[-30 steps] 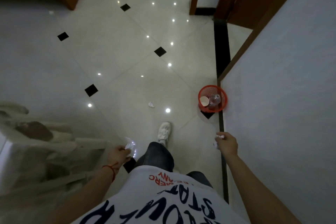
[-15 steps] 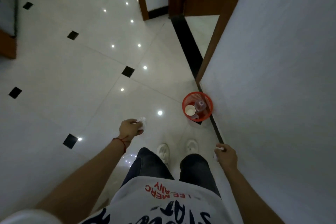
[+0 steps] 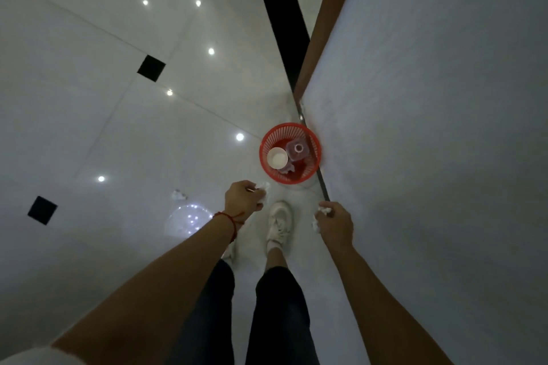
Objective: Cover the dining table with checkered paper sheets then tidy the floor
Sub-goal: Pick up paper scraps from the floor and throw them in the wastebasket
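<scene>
Probably a home hallway, glossy white floor tiles (image 3: pixel 89 133) with black diamond insets, red wastebasket (image 3: pixel 315 139), wood-trimmed wall (image 3: pixel 430 127)

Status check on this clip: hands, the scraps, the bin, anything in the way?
Left hand and right hand each closed on a crumpled paper scrap. Red bin ahead by the wall. One scrap loose on floor.

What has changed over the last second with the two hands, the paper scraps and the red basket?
The person has walked up to the red basket, which now sits just ahead of the feet. The left hand has swung forward from beside the leg and now sits just short of the rim, still gripping its crumpled paper. Unchanged: the right hand keeps its own scrap; one piece of paper remains on the floor; nothing dropped in yet.
</scene>
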